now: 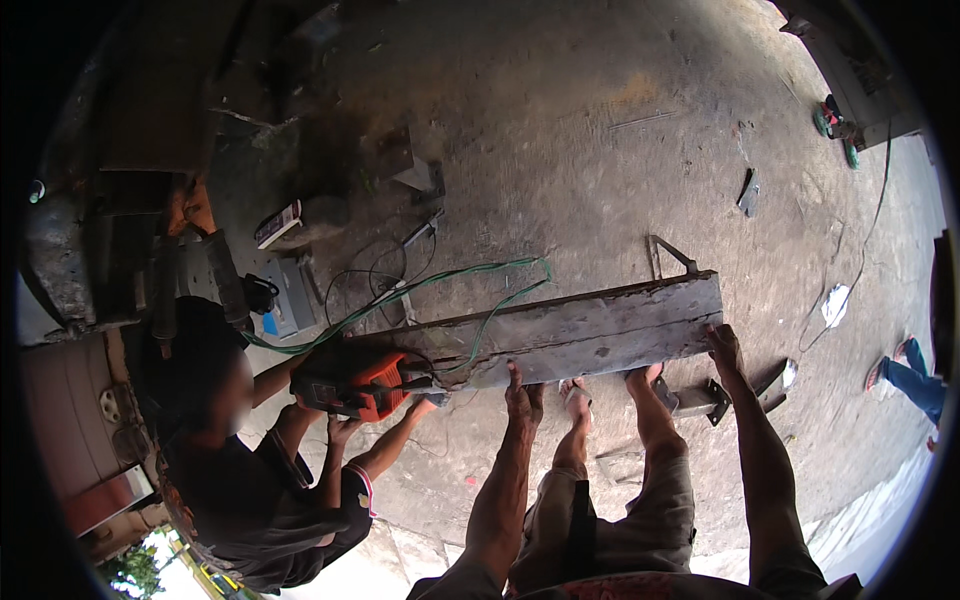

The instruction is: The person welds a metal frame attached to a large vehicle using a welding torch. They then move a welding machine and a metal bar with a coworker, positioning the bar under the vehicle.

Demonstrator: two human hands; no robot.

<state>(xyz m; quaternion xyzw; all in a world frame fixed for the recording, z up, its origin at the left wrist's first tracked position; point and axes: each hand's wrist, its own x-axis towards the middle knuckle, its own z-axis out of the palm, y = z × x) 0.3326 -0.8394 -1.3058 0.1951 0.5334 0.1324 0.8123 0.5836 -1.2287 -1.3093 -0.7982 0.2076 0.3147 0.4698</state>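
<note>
A long, weathered grey bench point(600, 325) spans the middle of the view, its top cracked and a metal leg frame point(672, 255) showing past its far edge. My left hand point(523, 395) grips the near edge, thumb on top and fingers out of sight beneath. At the right end corner, my right hand point(725, 350) is closed on the same bench. An orange and black box-shaped machine, apparently a portable welder point(375, 390), is at the bench's left end. A co-worker's hand point(343, 430) touches its underside.
The co-worker point(270, 500) crouches at the left. Green cable point(455, 270) loops over the bench and floor. Beyond lie a grey-blue case point(290, 295) and a dark scrap point(748, 192). Metal bracket pieces point(718, 398) lie near my right foot. Another person's legs point(910, 385) show far right.
</note>
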